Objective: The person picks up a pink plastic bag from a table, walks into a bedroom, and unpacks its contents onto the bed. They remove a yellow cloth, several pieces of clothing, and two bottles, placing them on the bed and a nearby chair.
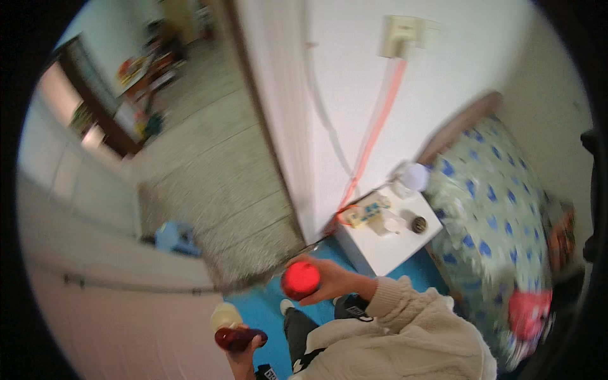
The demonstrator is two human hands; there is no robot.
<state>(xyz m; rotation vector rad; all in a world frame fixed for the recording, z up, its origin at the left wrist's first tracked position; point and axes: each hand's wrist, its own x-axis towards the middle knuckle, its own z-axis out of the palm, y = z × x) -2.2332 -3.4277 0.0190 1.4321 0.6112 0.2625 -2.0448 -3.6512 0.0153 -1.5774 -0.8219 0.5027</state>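
Note:
My right hand (327, 280), at the end of a cream fleece sleeve, is closed around a round container with a bright red lid (303, 277). Lower left, my left hand (242, 354) grips a dark red, glossy object (237, 338) with a narrower end; its kind cannot be told. A pale yellowish rounded thing (226, 315) sits just beyond it, touching or very near; whether the left hand holds that too is unclear. Both hands are in front of my body, above the blue floor (266, 308).
A white bedside cabinet (394, 247) bears a power strip (370, 213), tissues and a small round dark item. Right of it is a bed with heart-patterned bedding (484, 209). A doorway opens left onto a tiled floor (213, 156), with a blue plastic object (175, 238) by the wall.

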